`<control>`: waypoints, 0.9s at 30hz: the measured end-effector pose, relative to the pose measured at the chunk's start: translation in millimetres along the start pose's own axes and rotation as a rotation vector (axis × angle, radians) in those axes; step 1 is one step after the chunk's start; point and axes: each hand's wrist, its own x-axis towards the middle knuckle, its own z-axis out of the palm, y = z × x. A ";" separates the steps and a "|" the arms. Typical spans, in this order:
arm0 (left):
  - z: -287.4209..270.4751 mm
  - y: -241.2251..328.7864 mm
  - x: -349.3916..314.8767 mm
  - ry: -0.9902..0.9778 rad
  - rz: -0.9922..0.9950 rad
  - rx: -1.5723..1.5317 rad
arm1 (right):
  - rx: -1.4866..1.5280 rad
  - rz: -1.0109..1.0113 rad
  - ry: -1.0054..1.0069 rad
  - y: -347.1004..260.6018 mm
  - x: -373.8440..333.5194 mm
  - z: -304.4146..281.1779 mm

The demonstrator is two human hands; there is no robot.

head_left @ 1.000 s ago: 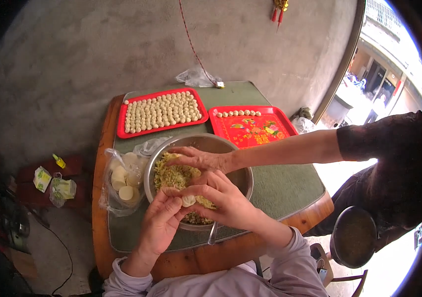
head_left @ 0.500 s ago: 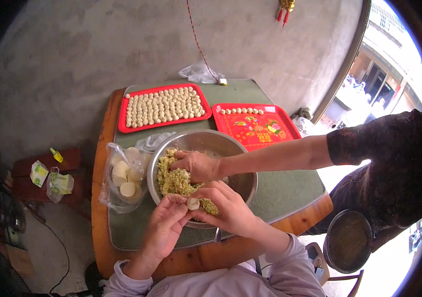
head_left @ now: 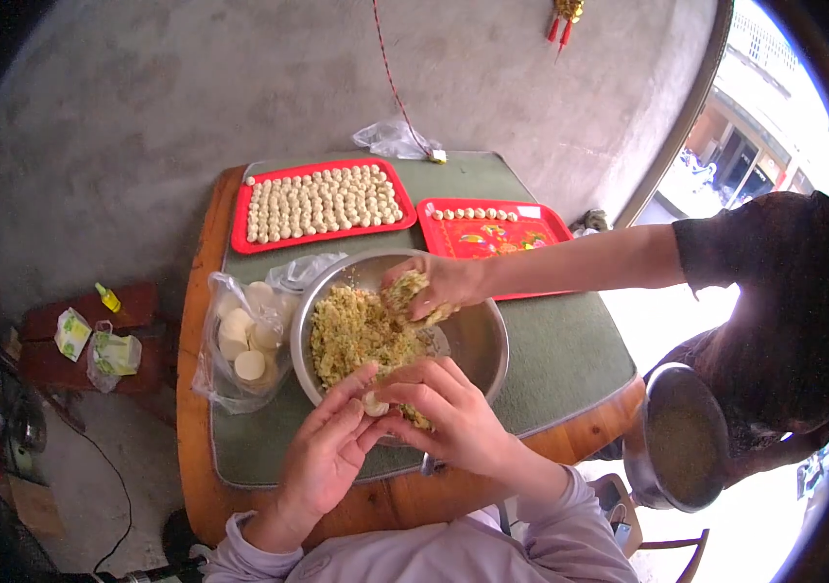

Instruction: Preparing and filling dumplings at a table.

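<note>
Between my two hands, over the near rim of a large steel bowl (head_left: pixel 498 374), sits a small pale dumpling (head_left: pixel 374 404). My left hand (head_left: pixel 325 447) pinches it from one side, and the fingertips of my right hand (head_left: pixel 453 418) close on it from the other. Chopped yellow-green filling (head_left: pixel 351 335) fills the left part of the bowl. A co-worker's hand (head_left: pixel 449 282) reaches in from the right and lifts a clump of this filling. Left of the bowl lies a clear plastic bag of round dough wrappers (head_left: pixel 250 365). A metal handle (head_left: pixel 427 464) shows below my right hand.
One red tray (head_left: pixel 237 228) at the back carries many rows of dumplings. Another red tray (head_left: pixel 434 233), partly behind the co-worker's arm, has a single row. The co-worker holds a dark-filled metal basin (head_left: pixel 640 457) beside the table. A low wooden bench (head_left: pixel 40 335) stands at left.
The co-worker's hand has risen from the filling toward the bowl's far side, bringing up a clump. The basin has shifted slightly. My hands stay around the dumpling, their fingers slightly moved.
</note>
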 end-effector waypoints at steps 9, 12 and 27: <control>-4.1 0.7 -22.7 0.013 0.052 0.018 | -0.132 -0.011 0.032 -23.7 -8.0 17.7; -6.7 3.6 -31.4 0.046 0.064 0.021 | -0.188 -0.065 0.006 -25.3 -10.5 29.1; -22.5 10.0 -52.8 0.107 0.141 -0.035 | -0.361 -0.163 -0.115 -44.3 -6.2 53.7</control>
